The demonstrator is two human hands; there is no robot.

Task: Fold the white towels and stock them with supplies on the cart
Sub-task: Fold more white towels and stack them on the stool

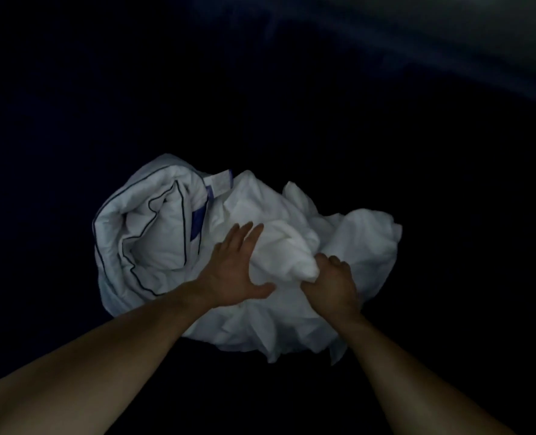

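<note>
Head view, very dim: heap of crumpled white towel on a dark surface, straight ahead of both arms. Left hand laid flat on the cloth, fingers straight, thumb spread, gripping nothing. Right hand curled round a bunched fold near the heap's middle. Probably light, soft and limp, apt to sag and tangle; best pinched at a hem or corner, none plainly visible. Touching on the left, a puffy quilted bedding piece, dark piping along its edges, sewn label at top.
</note>
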